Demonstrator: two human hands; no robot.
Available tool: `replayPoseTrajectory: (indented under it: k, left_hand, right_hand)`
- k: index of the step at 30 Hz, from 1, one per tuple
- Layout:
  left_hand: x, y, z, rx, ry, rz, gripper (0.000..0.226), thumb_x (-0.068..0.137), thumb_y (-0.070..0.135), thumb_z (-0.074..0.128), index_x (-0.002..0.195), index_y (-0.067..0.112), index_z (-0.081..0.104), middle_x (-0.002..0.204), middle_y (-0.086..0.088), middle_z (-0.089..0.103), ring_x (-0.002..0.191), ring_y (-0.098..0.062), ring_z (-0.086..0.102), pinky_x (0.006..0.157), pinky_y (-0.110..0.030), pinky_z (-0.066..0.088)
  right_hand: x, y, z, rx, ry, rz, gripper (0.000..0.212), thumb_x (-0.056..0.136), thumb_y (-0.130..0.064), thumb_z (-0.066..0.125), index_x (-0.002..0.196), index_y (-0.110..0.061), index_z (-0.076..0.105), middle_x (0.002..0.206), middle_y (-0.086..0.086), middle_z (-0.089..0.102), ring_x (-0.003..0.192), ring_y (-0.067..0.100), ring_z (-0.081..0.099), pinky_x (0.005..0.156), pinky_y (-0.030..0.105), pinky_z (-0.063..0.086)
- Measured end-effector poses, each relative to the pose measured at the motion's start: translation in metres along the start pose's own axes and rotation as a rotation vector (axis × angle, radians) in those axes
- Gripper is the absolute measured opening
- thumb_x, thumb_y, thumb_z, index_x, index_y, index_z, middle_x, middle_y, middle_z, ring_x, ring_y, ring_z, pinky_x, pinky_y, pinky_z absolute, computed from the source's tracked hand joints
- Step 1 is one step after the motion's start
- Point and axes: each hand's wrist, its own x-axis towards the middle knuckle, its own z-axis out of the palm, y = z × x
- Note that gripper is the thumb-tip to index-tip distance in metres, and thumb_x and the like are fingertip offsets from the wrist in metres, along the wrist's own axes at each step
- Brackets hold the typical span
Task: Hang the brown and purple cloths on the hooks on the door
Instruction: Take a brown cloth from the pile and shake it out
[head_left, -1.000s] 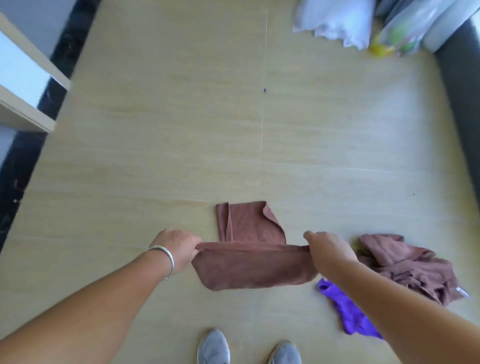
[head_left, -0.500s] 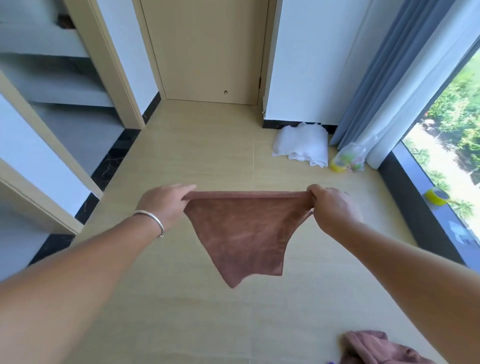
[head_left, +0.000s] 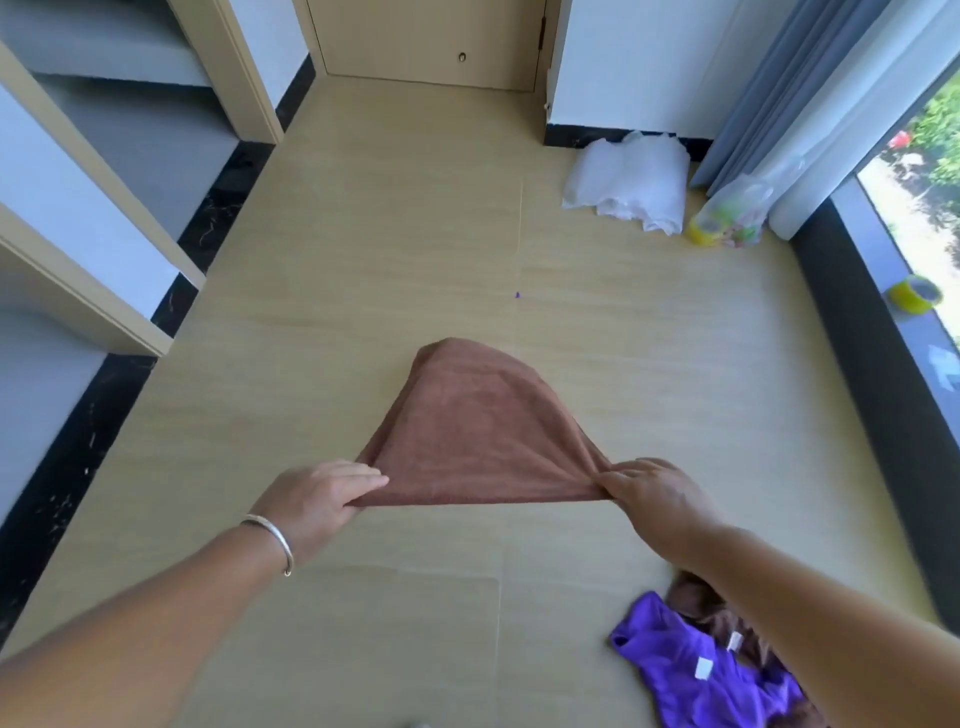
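Our left hand (head_left: 317, 499) and right hand (head_left: 654, 499) still pinch the brown cloth (head_left: 478, 436), now flipped outward toward the far door (head_left: 426, 36), unhung.

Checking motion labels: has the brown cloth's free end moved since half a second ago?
Yes. The brown cloth has flipped from hanging below both hands to billowing up and forward, toward the door.

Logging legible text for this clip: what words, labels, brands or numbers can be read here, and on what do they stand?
No text can be read.
White tags on the purple cloth: too small and blurred to show any print.
Yellow tape roll on the window sill: no lettering shows.
Clear bag by the curtain: contents colourful, nothing legible.
Brown cloth held by the left hand and right hand: plain.
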Motion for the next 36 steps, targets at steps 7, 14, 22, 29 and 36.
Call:
replayPoseTrajectory:
  k: [7, 14, 22, 29, 36]
  left_hand:
    - [-0.101, 0.012, 0.151, -0.146, -0.322, -0.114, 0.030, 0.055, 0.013, 0.092, 0.075, 0.028, 0.075, 0.075, 0.012, 0.071, 0.073, -0.011, 0.069, 0.055, -0.021, 0.054]
    - [-0.155, 0.023, 0.262, -0.180, -0.581, -0.387, 0.013, 0.091, 0.033, 0.059, 0.097, 0.035, 0.070, 0.095, 0.011, 0.070, 0.093, -0.015, 0.061, 0.072, -0.029, 0.044]
    - [-0.116, -0.014, 0.321, -0.443, -0.390, -0.777, 0.022, 0.076, 0.030, 0.078, 0.064, 0.039, 0.062, 0.068, 0.017, 0.067, 0.072, -0.014, 0.064, 0.065, -0.030, 0.049]
    - [0.016, -0.090, 0.403, -0.566, -0.076, -0.758, 0.022, 0.079, 0.023, 0.076, 0.068, 0.036, 0.062, 0.073, 0.021, 0.065, 0.074, -0.002, 0.063, 0.066, -0.022, 0.044]
    - [0.114, -0.167, 0.523, -0.405, 0.049, -0.687, 0.013, 0.078, 0.029, 0.076, 0.073, 0.031, 0.065, 0.069, 0.013, 0.062, 0.075, -0.020, 0.062, 0.061, -0.027, 0.037]
  right_hand:
    - [-0.067, -0.036, 0.139, 0.054, -0.281, -0.019, 0.027, 0.100, -0.039, 0.040, 0.099, -0.023, 0.061, 0.103, -0.003, 0.068, 0.104, 0.021, 0.059, 0.092, 0.031, 0.038]
    - [-0.106, -0.058, 0.250, 0.135, -0.454, 0.142, 0.030, 0.097, -0.045, 0.045, 0.100, -0.023, 0.065, 0.092, 0.003, 0.068, 0.092, 0.027, 0.060, 0.075, 0.034, 0.038]
    - [-0.055, -0.038, 0.304, 0.265, -0.327, 0.423, 0.024, 0.094, -0.040, 0.054, 0.093, -0.023, 0.070, 0.089, 0.000, 0.071, 0.088, 0.026, 0.062, 0.072, 0.034, 0.047]
    - [0.063, 0.041, 0.367, 0.443, -0.066, 0.687, 0.010, 0.087, -0.037, 0.064, 0.085, -0.029, 0.067, 0.079, -0.004, 0.067, 0.076, 0.022, 0.061, 0.056, 0.028, 0.041]
    - [0.171, 0.124, 0.483, 0.445, 0.186, 0.720, 0.009, 0.087, -0.038, 0.063, 0.086, -0.029, 0.064, 0.087, -0.002, 0.066, 0.082, 0.020, 0.060, 0.070, 0.033, 0.050]
